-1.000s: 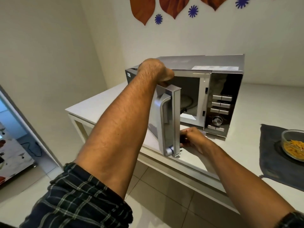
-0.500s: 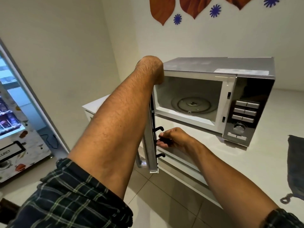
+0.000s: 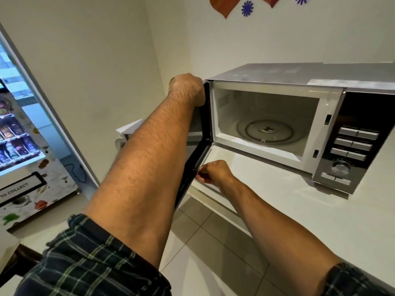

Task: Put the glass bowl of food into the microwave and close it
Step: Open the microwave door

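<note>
A silver microwave (image 3: 320, 77) stands on the white counter (image 3: 320, 210) with its door (image 3: 204, 133) swung wide to the left. Its white cavity is bare, with a glass turntable (image 3: 267, 130) on the floor. My left hand (image 3: 187, 87) grips the top edge of the door. My right hand (image 3: 213, 173) holds the door's lower inner edge near the counter front. The glass bowl of food is out of view.
The black control panel (image 3: 352, 146) with buttons and a knob fills the microwave's right side. A lit vending machine (image 3: 19, 135) stands at the far left. The floor below the counter is tiled. Wall decorations hang above.
The door has swung from half open to fully open leftward, with both hands still on it. The view has shifted left, so the bowl and dark cloth at right are gone from sight.
</note>
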